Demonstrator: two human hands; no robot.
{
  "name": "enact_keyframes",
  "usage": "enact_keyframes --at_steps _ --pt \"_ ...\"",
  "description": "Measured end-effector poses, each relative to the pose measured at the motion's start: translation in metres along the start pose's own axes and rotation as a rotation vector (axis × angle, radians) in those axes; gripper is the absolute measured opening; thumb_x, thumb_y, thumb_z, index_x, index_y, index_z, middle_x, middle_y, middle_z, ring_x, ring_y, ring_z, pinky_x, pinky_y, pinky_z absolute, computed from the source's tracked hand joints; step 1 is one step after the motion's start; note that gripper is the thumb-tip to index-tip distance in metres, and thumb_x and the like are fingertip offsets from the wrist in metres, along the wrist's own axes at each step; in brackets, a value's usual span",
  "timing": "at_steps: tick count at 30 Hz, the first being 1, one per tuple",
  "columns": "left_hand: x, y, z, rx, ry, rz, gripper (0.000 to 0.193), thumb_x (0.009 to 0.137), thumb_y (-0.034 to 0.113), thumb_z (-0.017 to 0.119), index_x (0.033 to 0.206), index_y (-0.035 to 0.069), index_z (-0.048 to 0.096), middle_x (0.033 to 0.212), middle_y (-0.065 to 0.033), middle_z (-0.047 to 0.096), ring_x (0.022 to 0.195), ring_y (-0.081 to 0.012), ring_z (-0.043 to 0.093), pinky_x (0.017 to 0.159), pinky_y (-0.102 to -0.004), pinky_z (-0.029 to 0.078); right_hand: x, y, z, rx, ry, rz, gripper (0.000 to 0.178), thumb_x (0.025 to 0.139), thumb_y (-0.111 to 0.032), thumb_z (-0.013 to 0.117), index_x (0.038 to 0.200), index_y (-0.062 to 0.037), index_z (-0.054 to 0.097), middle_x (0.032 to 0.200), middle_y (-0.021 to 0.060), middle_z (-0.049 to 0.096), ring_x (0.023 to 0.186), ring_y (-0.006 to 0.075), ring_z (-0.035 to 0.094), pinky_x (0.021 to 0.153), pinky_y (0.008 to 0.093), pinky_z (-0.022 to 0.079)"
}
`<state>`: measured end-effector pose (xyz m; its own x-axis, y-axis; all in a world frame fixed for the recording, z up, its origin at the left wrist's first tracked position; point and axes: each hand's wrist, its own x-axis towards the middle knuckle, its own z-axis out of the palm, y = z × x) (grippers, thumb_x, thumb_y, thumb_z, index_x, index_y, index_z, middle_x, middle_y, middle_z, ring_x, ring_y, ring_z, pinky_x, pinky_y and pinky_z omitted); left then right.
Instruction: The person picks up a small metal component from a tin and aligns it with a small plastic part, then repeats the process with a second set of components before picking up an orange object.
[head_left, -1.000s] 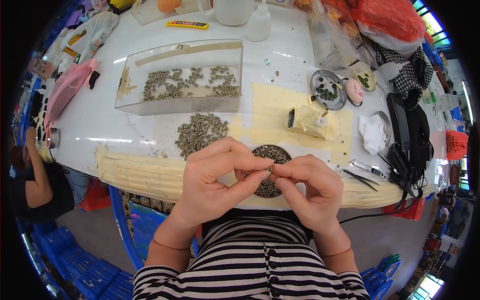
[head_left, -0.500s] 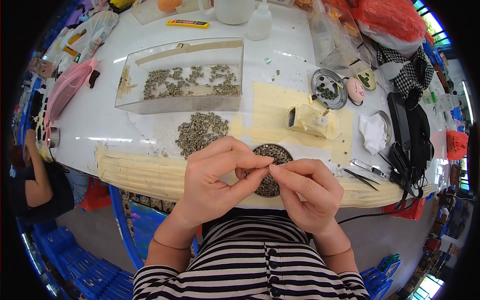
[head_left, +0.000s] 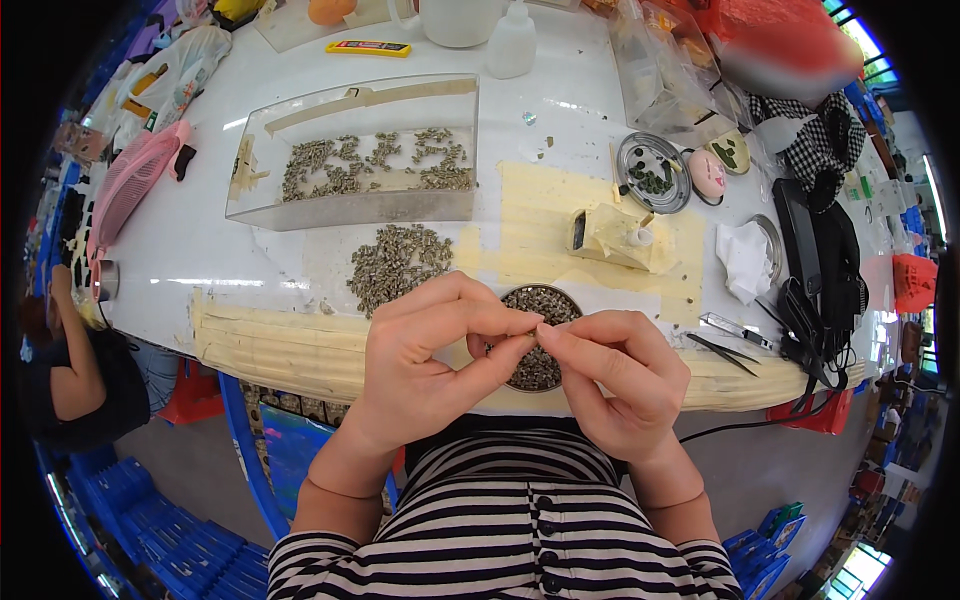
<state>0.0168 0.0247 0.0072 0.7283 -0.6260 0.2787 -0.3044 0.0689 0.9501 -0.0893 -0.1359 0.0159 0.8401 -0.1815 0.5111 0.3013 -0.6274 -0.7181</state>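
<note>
My left hand (head_left: 440,355) and my right hand (head_left: 622,375) meet above the table's near edge, thumbs and forefingers pinched together at one spot. Whatever sits between the fingertips is too small and covered to name. Right beneath them is a round dish (head_left: 577,305) filled with small metal parts (head_left: 540,372), partly hidden by my fingers. Left of the dish, beyond my left hand, lies a loose pile of similar small metal parts (head_left: 400,265). Farther back, a clear plastic box (head_left: 350,212) holds more of them in scattered clumps.
A tape-wrapped block (head_left: 615,238) stands right of centre. Beyond it is a round dish with dark green pieces (head_left: 650,178). Tweezers (head_left: 722,347) and a utility knife (head_left: 735,330) lie at the right. A white squeeze bottle (head_left: 512,45) stands at the back. Another person (head_left: 85,370) sits at the left.
My hands keep the same pinched pose, with only slight finger shifts. The table's things appear shifted slightly left in the view.
</note>
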Motion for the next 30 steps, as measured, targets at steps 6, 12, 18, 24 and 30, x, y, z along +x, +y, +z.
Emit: enact_keyframes --at_steps 6,12,18,24,30 --pt "0.0 0.001 0.002 0.032 -0.01 -0.007 0.021 0.073 -0.008 0.074 0.093 0.0 0.075 0.078 -0.0056 0.064 0.067 -0.0104 0.057 0.061 -0.0222 0.044 0.002 0.0 -0.006 -0.021 0.003 -0.005 0.045 0.07 0.012 0.071 0.11 -0.0076 0.076 0.09 0.009 0.065 0.073 0.0165 0.064 0.058 0.0255 0.054" --pt "0.0 0.002 0.0 -0.011 -0.026 -0.02 0.019 0.074 -0.007 0.073 0.092 0.0 0.075 0.077 -0.0051 0.063 0.067 -0.0104 0.057 0.06 -0.0225 0.043 -0.001 0.004 -0.002 -0.131 -0.036 -0.104 0.046 0.068 0.01 0.071 0.11 -0.0079 0.076 0.089 0.0092 0.064 0.075 0.0193 0.065 0.06 0.0277 0.055" --pt "0.0 0.003 -0.002 -0.032 -0.027 -0.011 0.019 0.073 -0.008 0.073 0.09 -0.001 0.075 0.078 -0.0058 0.064 0.067 -0.0103 0.057 0.06 -0.0226 0.043 0.0 0.001 -0.002 -0.127 -0.026 -0.11 0.047 0.067 0.01 0.071 0.11 -0.0082 0.076 0.089 0.0086 0.064 0.074 0.0197 0.065 0.061 0.0285 0.056" --pt "-0.001 0.004 -0.003 -0.059 -0.048 -0.077 0.019 0.072 -0.008 0.075 0.089 0.0 0.075 0.077 -0.0064 0.064 0.067 -0.0105 0.057 0.06 -0.0225 0.042 0.0 0.001 -0.016 -0.212 0.019 -0.132 0.043 0.066 0.007 0.074 0.105 -0.0086 0.077 0.087 0.0075 0.063 0.074 0.0191 0.065 0.06 0.0277 0.056" --pt "0.0 0.001 -0.013 -0.37 -0.376 -0.121 0.015 0.071 -0.006 0.079 0.084 -0.001 0.077 0.075 -0.0081 0.066 0.064 -0.0122 0.059 0.055 -0.0234 0.042 -0.013 -0.01 -0.018 -0.142 -0.124 -0.309 0.034 0.07 -0.002 0.075 0.104 -0.0037 0.076 0.091 0.0079 0.064 0.077 0.019 0.068 0.062 0.0252 0.057"
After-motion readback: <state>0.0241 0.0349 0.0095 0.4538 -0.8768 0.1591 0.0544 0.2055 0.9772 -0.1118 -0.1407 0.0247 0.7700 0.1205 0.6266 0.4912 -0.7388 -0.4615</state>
